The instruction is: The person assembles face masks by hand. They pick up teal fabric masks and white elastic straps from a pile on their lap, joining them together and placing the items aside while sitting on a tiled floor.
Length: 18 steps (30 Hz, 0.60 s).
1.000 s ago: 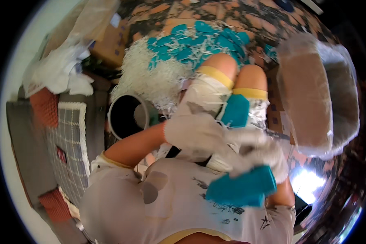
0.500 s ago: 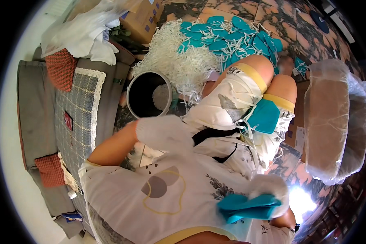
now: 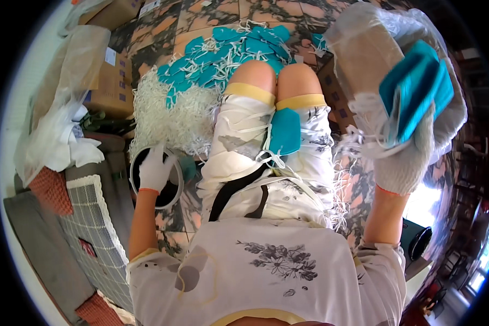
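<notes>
White knit gloves cover both my hands. My right hand (image 3: 405, 168) is raised on the right, shut on a small stack of teal folded face masks (image 3: 413, 89) with white straps (image 3: 369, 125) dangling from it. Behind the stack is a clear plastic bag (image 3: 358, 32). My left hand (image 3: 155, 169) is over the mouth of a dark bucket (image 3: 177, 196) with a pale rim; motion blurs its fingers. One more teal mask (image 3: 285, 132) lies across my thighs, its white straps trailing toward my waist.
Beyond my knees, many teal masks (image 3: 206, 65) lie heaped on the marble-patterned floor, beside a large pile of white straps (image 3: 165, 119). A cardboard box (image 3: 111, 81) stands at far left. A sofa with a checked cover (image 3: 95, 228) runs along the left.
My right hand has risen from beside my chest out to the right, carrying the masks. My left hand has gone from my waist to the bucket. The view has turned.
</notes>
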Motion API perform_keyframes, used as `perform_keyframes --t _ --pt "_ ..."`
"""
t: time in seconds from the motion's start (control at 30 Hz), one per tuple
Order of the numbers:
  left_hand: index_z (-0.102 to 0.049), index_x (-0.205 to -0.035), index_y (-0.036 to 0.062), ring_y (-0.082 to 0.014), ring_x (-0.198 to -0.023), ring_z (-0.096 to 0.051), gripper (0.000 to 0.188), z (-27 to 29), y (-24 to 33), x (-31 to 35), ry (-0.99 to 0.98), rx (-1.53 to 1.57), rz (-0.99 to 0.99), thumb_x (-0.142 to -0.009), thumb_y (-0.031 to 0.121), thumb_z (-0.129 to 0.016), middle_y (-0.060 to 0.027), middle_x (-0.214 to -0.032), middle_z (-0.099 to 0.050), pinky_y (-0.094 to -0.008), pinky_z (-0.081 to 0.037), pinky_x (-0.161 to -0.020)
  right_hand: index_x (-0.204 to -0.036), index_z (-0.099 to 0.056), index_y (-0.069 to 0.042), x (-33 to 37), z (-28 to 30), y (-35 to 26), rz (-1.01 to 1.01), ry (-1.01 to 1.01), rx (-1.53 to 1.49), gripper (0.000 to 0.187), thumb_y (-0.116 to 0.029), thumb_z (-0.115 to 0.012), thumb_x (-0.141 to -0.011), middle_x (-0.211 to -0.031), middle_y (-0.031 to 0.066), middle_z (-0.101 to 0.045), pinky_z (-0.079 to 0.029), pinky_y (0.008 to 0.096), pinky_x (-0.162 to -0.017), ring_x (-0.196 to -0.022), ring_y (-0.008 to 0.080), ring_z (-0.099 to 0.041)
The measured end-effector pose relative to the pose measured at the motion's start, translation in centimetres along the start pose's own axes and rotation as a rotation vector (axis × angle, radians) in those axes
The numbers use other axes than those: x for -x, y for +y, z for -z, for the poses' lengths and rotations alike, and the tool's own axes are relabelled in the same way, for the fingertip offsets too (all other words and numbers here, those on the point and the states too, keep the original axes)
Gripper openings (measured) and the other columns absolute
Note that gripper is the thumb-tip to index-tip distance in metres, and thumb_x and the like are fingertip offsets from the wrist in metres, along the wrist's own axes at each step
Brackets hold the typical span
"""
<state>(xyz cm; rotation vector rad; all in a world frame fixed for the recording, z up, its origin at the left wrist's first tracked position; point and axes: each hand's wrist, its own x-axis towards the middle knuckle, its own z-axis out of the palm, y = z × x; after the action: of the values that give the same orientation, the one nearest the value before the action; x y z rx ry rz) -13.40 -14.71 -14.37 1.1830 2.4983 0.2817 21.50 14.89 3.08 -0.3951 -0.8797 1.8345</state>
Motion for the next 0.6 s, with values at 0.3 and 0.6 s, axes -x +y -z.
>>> perform_keyframes --t 0.3,0.6 --pt "-0.064 -0.121 0.0001 -0.0185 -0.109 -0.060 0.036 4.3 23.2 -7.0 -0.242 1.103 -1.087 -0.099 0.027 -0.055 -0.0100 -0.121 -0.065 -0.0303 -0.047 -0.093 -0.128 -0.054 -0.005 -2.3 -2.2 1.7 -0.074 -0.069 -0.235 0.035 -0.028 -0.053 -0.102 -0.119 0.0114 -0.065 -0.057 0.0409 -0.086 -0.102 0.0242 -0.066" --pt "-0.061 -0.119 -0.0043 -0.0154 -0.109 -0.058 0.034 2.6 27.0 -6.8 -1.043 1.142 -0.674 -0.091 0.016 -0.065 -0.0088 -0.116 -0.065 -0.0310 -0.046 -0.095 -0.128 -0.054 -0.004 -5.3 -1.4 2.9 -0.011 -0.007 -0.213 0.034 -0.026 -0.053 -0.102 -0.119 0.0119 -0.065 -0.057 0.0404 -0.086 -0.101 0.0246 -0.067"
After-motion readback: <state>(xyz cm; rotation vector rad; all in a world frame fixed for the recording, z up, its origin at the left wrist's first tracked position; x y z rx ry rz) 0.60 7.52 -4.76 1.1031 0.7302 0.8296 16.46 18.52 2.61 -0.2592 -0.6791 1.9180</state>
